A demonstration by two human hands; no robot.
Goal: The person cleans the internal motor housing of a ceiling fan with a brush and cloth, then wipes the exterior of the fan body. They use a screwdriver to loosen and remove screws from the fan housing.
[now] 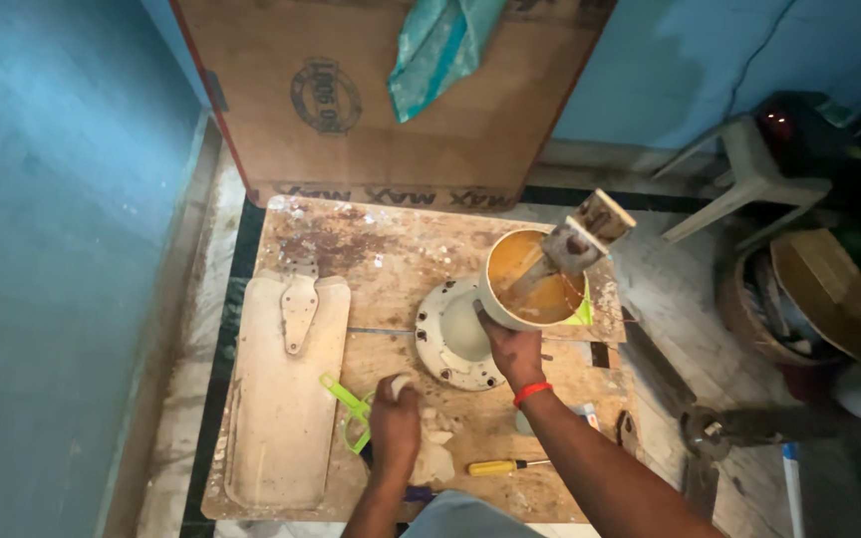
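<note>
Nearest the camera, two bare forearms reach forward over a low wooden bench stained with white dust and rust-coloured patches. Of the two hands, the left hand is curled shut around a small pale lump, just beside a bright green plastic tool and some whitish scraps. With a red band at its wrist, the right hand grips the lower rim of a white tub holding orange-brown liquid; a flat brush with a wooden handle stands in it. That tub is tilted above a round white flanged disc at the bench's middle. A yellow-handled screwdriver lies near the front edge, and a long pale moulded slab with a metal bracket lies at the left.
</note>
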